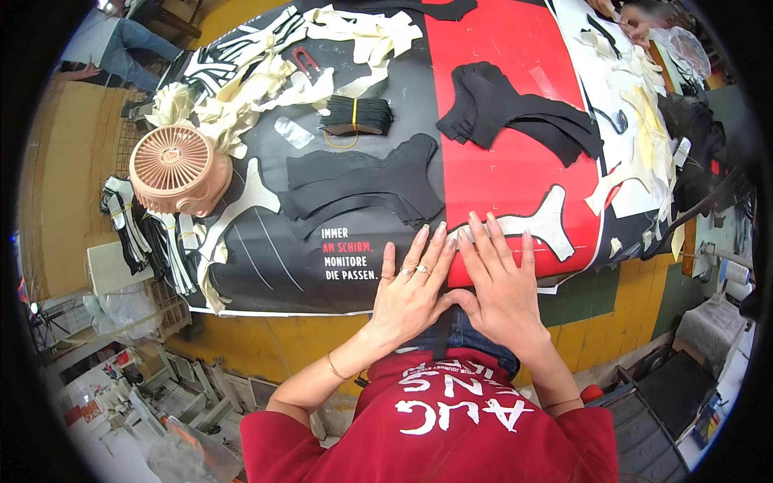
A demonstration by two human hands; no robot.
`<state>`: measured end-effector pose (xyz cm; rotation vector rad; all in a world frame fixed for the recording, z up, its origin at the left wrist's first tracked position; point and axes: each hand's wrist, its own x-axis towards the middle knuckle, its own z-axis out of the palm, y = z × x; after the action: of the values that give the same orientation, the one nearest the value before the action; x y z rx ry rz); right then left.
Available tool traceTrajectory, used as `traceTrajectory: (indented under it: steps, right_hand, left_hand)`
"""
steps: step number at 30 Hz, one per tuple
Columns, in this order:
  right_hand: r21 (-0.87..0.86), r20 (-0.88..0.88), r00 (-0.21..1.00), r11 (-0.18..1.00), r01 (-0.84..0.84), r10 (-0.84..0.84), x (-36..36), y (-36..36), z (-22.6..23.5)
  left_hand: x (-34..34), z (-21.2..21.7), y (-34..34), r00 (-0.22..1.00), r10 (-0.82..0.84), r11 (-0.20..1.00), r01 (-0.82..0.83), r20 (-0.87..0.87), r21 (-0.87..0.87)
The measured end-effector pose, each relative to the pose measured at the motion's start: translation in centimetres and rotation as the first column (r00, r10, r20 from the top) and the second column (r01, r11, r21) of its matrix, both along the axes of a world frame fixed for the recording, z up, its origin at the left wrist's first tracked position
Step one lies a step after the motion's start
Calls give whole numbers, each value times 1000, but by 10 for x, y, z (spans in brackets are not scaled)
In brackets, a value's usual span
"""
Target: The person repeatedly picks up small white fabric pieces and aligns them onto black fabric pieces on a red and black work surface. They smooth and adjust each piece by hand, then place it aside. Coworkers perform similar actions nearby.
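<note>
Both my hands rest palm down near the front edge of the table, thumbs meeting. My left hand [412, 294] lies flat with its fingers apart, two rings and a bracelet showing. Beside it my right hand [503, 294] is stretched out flat too. Its fingertips reach a white cut fabric piece with dark edging [549, 229], which flares at its right end; its left end is partly hidden at my fingers. Just beyond my left fingertips lies a layered stack of black fabric pieces [362, 183]. A second black stack [519, 113] lies farther back on the red half.
At the left stands a pink fan [175, 165]. Cream fabric strips [266, 76], red thread snips [306, 63] and a banded black bundle [357, 117] lie at the back. A white trimmed piece [250, 193] lies near the fan. Another person's hand [636, 28] shows at the far right.
</note>
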<state>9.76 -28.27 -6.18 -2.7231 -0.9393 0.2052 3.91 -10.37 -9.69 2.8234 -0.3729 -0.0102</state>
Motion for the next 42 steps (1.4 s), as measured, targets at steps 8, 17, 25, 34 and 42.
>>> traceTrajectory:
  steps: [8, 17, 25, 34, 42]
  right_hand:
    - [-158, 153, 946, 938, 308, -285, 20, -47, -7]
    - [390, 226, 819, 819, 420, -527, 17, -53, -25]
    - [526, -207, 832, 659, 538, -515, 15, -52, -11]
    - [643, -382, 896, 632, 433, -226, 0, -35, 2]
    - [633, -317, 928, 684, 361, -196, 21, -6, 16]
  left_hand:
    - [-1, -5, -8, 994, 56, 998, -56, 96, -2]
    - [-1, -11, -20, 895, 250, 940, -132, 369, -316]
    - [43, -10, -84, 959, 123, 953, -42, 257, -300]
    - [24, -4, -39, 916, 155, 872, 48, 369, -486]
    - [-20, 71, 168, 848, 302, 947, -318, 435, -37]
